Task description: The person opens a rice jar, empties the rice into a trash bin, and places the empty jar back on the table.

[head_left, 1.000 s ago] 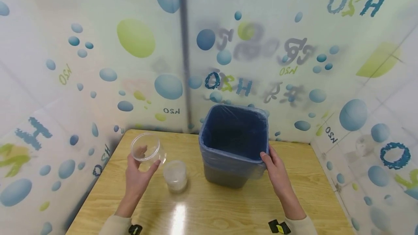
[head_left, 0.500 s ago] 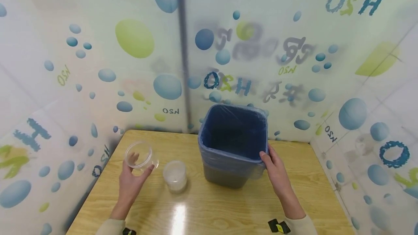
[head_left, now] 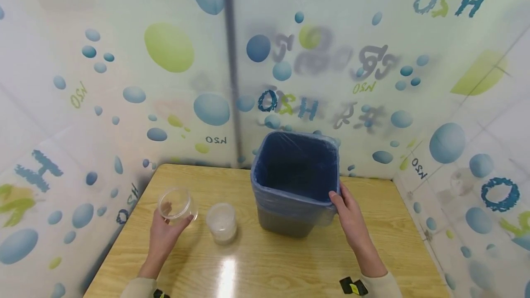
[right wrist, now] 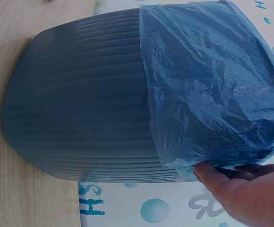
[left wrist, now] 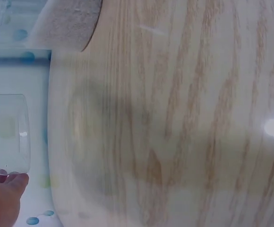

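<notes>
A clear plastic jar (head_left: 179, 204) is in my left hand (head_left: 163, 238), thumb on one side and fingers on the other. In the left wrist view a gap shows between the jar's base (left wrist: 23, 135) and the wooden table. Just right of it stands a second clear jar (head_left: 221, 223), with whitish-grey contents (left wrist: 68, 23) low inside. My right hand (head_left: 352, 217) grips the right front corner of a grey trash bin (head_left: 285, 225), thumb over the rim. A blue plastic liner (right wrist: 212, 85) is folded down over the bin's upper part. The right hand's fingers are partly hidden behind the bin.
The wooden table (head_left: 265, 270) meets patterned curtains (head_left: 198, 72) at the back and sides. Light glares off the tabletop near its front middle.
My left hand has moved left and lower, bringing the jar down with it. The right hand, the bin and the second jar hold their places.
</notes>
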### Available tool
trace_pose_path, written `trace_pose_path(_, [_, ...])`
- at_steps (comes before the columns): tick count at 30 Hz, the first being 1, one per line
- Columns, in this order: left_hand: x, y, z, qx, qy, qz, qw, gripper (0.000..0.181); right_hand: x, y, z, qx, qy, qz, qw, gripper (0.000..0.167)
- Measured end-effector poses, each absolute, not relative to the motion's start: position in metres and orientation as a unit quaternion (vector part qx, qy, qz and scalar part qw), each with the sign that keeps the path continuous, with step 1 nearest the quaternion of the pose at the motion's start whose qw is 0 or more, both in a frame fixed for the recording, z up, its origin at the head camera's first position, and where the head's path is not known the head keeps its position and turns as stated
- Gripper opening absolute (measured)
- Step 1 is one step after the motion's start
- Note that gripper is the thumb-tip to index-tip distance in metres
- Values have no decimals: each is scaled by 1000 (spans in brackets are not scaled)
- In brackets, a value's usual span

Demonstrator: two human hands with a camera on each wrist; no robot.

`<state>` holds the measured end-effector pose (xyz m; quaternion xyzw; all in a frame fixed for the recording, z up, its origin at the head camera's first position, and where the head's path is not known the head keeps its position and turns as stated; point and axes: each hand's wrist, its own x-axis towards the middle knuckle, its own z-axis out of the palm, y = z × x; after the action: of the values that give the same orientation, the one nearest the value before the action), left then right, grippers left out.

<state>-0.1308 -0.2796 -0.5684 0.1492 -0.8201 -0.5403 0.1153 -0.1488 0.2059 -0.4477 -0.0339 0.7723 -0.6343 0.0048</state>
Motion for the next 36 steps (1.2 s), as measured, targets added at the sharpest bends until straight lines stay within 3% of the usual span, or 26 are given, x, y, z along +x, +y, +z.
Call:
trace_pose_path(25, [-147,-291,-598,138,-838,-516,110,91,-148,204,-444,-32,772,-635,11,65])
trace_pose_path(36, [-149,-298,-601,144,-843,-510,90,97,-149,206,-448,-26,775,-632,12,67])
